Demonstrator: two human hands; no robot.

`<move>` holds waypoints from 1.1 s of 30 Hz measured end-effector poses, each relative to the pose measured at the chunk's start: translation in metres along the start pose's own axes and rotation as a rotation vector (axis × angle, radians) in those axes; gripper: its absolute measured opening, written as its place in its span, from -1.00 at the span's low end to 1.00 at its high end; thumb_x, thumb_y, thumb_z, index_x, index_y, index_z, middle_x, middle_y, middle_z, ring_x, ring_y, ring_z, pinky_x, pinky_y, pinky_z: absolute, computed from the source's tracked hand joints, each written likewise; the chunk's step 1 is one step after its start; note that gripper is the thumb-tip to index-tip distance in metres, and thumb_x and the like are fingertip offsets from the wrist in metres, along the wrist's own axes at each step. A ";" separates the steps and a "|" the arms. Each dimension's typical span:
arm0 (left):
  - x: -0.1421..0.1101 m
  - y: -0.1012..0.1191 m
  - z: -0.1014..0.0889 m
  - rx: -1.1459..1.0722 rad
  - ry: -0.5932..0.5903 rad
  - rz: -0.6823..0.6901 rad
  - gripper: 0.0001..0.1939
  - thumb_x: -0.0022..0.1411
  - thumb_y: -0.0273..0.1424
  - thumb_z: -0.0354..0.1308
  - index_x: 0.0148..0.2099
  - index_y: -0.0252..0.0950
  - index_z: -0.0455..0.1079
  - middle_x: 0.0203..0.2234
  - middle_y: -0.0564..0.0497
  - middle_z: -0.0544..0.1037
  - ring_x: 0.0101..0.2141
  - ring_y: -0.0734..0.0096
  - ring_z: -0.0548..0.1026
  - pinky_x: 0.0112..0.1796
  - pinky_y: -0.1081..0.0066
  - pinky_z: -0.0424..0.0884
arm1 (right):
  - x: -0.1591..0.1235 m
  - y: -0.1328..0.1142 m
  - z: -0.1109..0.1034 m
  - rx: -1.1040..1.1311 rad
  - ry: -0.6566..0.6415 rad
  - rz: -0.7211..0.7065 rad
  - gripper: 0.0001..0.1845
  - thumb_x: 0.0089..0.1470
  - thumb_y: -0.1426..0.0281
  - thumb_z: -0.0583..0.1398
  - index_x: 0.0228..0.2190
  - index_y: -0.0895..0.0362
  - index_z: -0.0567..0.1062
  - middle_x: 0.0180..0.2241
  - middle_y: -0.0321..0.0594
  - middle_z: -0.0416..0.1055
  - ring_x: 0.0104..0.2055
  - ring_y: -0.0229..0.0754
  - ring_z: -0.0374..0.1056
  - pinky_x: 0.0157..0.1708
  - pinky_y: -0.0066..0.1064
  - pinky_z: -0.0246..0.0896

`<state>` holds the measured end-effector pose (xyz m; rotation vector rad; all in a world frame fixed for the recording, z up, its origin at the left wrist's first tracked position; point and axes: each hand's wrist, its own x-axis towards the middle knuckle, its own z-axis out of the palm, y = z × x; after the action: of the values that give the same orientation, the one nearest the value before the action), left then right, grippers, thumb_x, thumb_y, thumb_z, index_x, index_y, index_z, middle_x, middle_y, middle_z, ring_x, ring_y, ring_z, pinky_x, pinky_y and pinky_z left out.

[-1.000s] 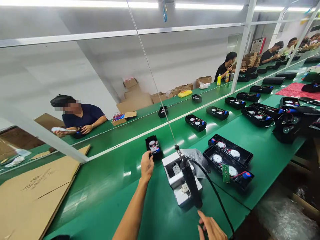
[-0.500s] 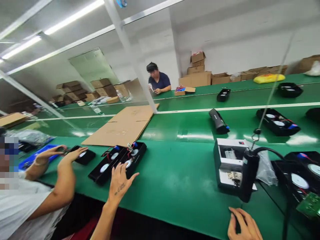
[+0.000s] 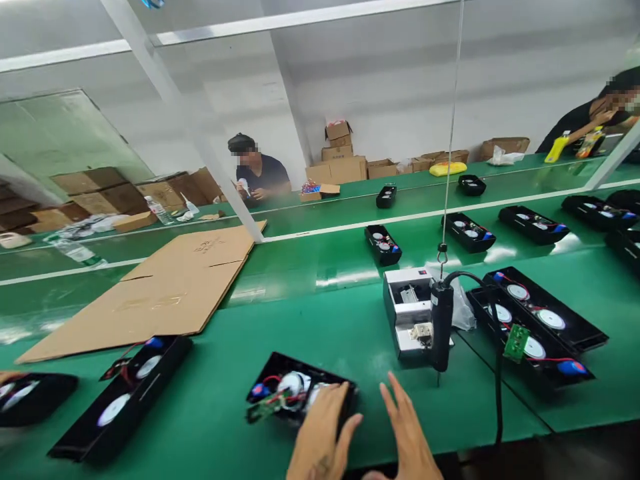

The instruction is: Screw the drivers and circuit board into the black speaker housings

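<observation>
As both hands sit low over the green bench [image 3: 210,427] | black housing [image 3: 270,365]: near the bench's front edge, long axis running sideways, circuit board [image 3: 264,409] end pointing left | holds white discs [image 3: 293,382], red wires [image 3: 273,381] | left hand [image 3: 320,433]: fingers loose on housing's right end, not clenched | right hand [image 3: 407,427]: fingers spread, released, touching nothing

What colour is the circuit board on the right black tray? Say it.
Green circuit board, clearest in the head view.

Factory assembly floor: long green workbenches [image 3: 320,320] in rows, open black housings [image 3: 467,230] spaced along them, seated workers [image 3: 257,175], cartons [image 3: 337,160] stacked by wall.
</observation>
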<state>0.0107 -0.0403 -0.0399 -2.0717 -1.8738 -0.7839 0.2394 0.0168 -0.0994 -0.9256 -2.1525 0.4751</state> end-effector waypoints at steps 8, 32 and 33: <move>0.023 -0.056 -0.062 -0.255 0.036 -0.309 -0.67 0.51 -0.27 0.09 0.24 -0.10 0.44 0.17 -0.12 0.60 0.19 0.12 0.57 0.17 0.02 0.57 | 0.057 0.004 -0.041 0.272 -0.365 0.087 0.14 -0.10 0.62 0.37 0.46 -0.06 0.20 0.49 0.09 0.12 0.48 0.26 0.20 0.42 0.13 0.24; -0.011 -0.063 -0.047 -0.493 0.004 -0.387 -0.75 0.49 -0.26 0.16 0.15 -0.12 0.40 0.29 -0.15 0.45 0.28 0.09 0.47 0.21 0.02 0.51 | 0.157 -0.055 -0.049 0.372 -0.222 -0.183 -0.93 0.32 0.40 0.36 -0.17 0.12 0.63 -0.28 -0.19 0.71 -0.27 -0.16 0.60 -0.20 -0.31 0.44; -0.012 -0.064 -0.052 -0.457 -0.009 -0.305 -0.73 0.46 -0.24 0.21 0.15 -0.13 0.40 0.31 -0.16 0.42 0.32 0.05 0.43 0.22 -0.01 0.50 | 0.156 -0.055 -0.057 0.375 -0.253 -0.193 -0.93 0.33 0.42 0.34 -0.15 0.13 0.63 -0.28 -0.20 0.70 -0.26 -0.17 0.59 -0.19 -0.32 0.44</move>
<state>-0.0637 -0.0676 -0.0146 -2.0452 -2.2112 -1.3911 0.1826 0.0972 0.0447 -0.4645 -2.2396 0.8991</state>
